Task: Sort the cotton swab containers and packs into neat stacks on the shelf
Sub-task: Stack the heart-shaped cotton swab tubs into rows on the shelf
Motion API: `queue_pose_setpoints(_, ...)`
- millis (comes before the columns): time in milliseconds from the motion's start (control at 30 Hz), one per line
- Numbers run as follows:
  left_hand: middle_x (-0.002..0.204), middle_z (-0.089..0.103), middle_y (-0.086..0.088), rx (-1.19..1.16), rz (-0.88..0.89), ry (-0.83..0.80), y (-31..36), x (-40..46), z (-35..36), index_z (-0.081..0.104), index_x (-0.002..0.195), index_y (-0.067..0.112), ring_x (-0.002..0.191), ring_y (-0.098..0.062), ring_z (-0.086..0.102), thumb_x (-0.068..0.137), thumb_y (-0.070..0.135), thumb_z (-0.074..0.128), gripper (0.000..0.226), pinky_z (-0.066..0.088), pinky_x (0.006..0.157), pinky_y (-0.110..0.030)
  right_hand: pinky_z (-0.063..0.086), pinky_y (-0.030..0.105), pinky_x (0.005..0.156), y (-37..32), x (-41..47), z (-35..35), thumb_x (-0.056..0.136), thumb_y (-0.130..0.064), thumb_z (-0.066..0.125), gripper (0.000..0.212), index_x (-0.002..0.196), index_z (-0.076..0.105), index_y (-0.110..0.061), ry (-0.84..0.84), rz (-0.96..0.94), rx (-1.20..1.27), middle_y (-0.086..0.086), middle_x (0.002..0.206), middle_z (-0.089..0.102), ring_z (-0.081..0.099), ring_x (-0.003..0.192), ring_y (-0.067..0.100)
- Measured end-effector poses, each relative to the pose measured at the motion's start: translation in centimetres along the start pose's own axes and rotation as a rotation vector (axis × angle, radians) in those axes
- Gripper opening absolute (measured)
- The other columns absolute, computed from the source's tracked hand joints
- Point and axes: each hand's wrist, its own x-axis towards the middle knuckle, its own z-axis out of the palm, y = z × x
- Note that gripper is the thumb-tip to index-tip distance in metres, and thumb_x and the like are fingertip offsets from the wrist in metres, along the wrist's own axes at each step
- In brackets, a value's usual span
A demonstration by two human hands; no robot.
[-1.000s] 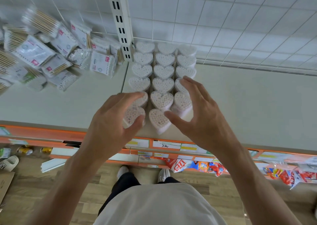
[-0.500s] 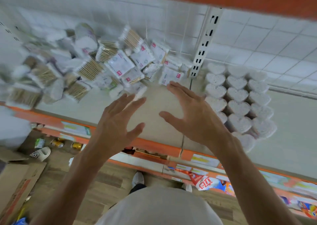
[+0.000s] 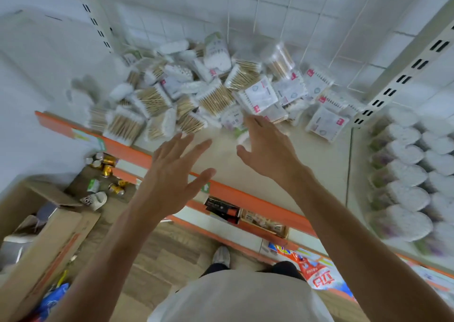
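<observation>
A loose heap of cotton swab packs (image 3: 196, 95) lies across the back and left of the pale shelf (image 3: 307, 164); some packs show wooden sticks, others white labels with red marks. Heart-shaped white swab containers (image 3: 405, 172) stand in tidy rows at the right, blurred. My left hand (image 3: 172, 174) hovers over the shelf's orange front edge with fingers spread, holding nothing. My right hand (image 3: 267, 147) reaches further in, fingers straight, its fingertips at the near edge of the heap by a labelled pack (image 3: 260, 95).
A slotted upright post (image 3: 393, 86) divides the heap's bay from the heart containers. Below, a lower shelf carries small boxes (image 3: 221, 208) and colourful packets (image 3: 319, 275). A cardboard box (image 3: 36, 243), cans (image 3: 108, 167) and a shoe (image 3: 95, 200) lie on the wooden floor at left.
The view has swung left from the heart containers to the heap of packs. Both hands left the heart containers and moved left, open, toward the heap.
</observation>
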Motion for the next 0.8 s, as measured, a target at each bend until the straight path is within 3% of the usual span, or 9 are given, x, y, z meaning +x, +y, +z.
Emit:
queue_pose_setpoints(167,0.163,0.027,-0.012,0.099,0.012,0.086,-2.9,-0.3,-1.2,0.040,0.152,0.030,0.154,-0.031,0.010,0.099,0.064,0.025,0.064,0.014,0.121,-0.052,0.042,0.038,0.074,-2.1,3.0,2.2,0.097,-0.043,0.056,0.048,0.130,0.041,-0.011,0.148,0.116,-0.005,0.011,0.124,0.045,0.052,0.114,0.033)
queue_pose_setpoints(233,0.162,0.027,-0.012,0.089,-0.005,0.083,-3.7,-0.1,-1.5,0.039,0.152,0.030,0.154,-0.030,0.010,0.099,0.064,0.023,0.065,0.015,0.122,-0.052,0.037,0.037,0.072,-2.3,3.4,2.3,0.098,-0.044,0.054,0.046,0.127,0.041,-0.011,0.143,0.145,0.009,0.011,0.121,0.045,0.053,0.109,0.035)
queue_pose_setpoints(400,0.161,0.032,-0.008,0.088,-0.045,0.115,-5.8,0.7,-1.7,0.041,0.151,0.030,0.153,-0.027,0.016,0.099,0.060,0.034,0.061,0.017,0.121,-0.049,0.038,0.038,0.080,-2.1,2.6,2.2,0.095,-0.048,0.057,0.060,0.140,0.034,-0.016,-0.044,0.153,0.063,0.016,0.124,0.049,0.056,0.110,0.038)
queue_pose_setpoints(500,0.148,0.047,-0.010,0.081,-0.194,0.233,-8.8,1.5,-2.4,0.049,0.144,0.025,0.141,-0.035,0.037,0.089,0.051,0.052,0.061,0.033,0.114,-0.053,0.043,0.043,0.095,-2.1,1.9,1.5,0.093,-0.043,0.061,0.066,0.149,0.029,-0.030,-0.125,0.143,0.068,0.017,0.135,0.049,0.053,0.121,0.039)
queue_pose_setpoints(567,0.140,0.052,-0.013,0.055,-0.296,0.326,-11.0,2.0,-3.1,0.052,0.141,0.023,0.129,-0.039,0.048,0.086,0.044,0.062,0.059,0.043,0.104,-0.055,0.043,0.044,0.099,-1.8,1.5,1.6,0.094,-0.040,0.060,0.062,0.148,0.030,-0.036,-0.132,0.122,0.061,0.015,0.137,0.050,0.052,0.123,0.037)
queue_pose_setpoints(633,0.142,0.048,-0.012,0.044,-0.357,0.288,-12.5,2.5,-3.5,0.047,0.144,0.026,0.126,-0.041,0.048,0.085,0.041,0.071,0.065,0.046,0.099,-0.054,0.044,0.043,0.095,-1.6,1.0,2.0,0.097,-0.034,0.058,0.052,0.143,0.034,-0.037,-0.084,0.091,0.090,0.012,0.134,0.048,0.052,0.119,0.035)
queue_pose_setpoints(733,0.142,0.043,-0.010,0.048,-0.345,0.274,-13.3,2.6,-2.8,0.043,0.146,0.027,0.121,-0.040,0.049,0.082,0.029,0.076,0.072,0.050,0.093,-0.055,0.043,0.044,0.095,-1.5,0.9,2.5,0.098,-0.029,0.057,0.047,0.139,0.034,-0.037,-0.059,0.068,0.128,0.010,0.135,0.042,0.049,0.120,0.035)
queue_pose_setpoints(800,0.140,0.043,-0.010,0.057,-0.333,0.317,-13.5,2.6,-2.3,0.043,0.146,0.027,0.118,-0.040,0.050,0.083,0.025,0.076,0.071,0.052,0.088,-0.054,0.040,0.046,0.101,-1.8,1.1,2.6,0.098,-0.031,0.055,0.054,0.145,0.028,-0.040,-0.091,0.062,0.128,0.011,0.140,0.040,0.045,0.125,0.036)
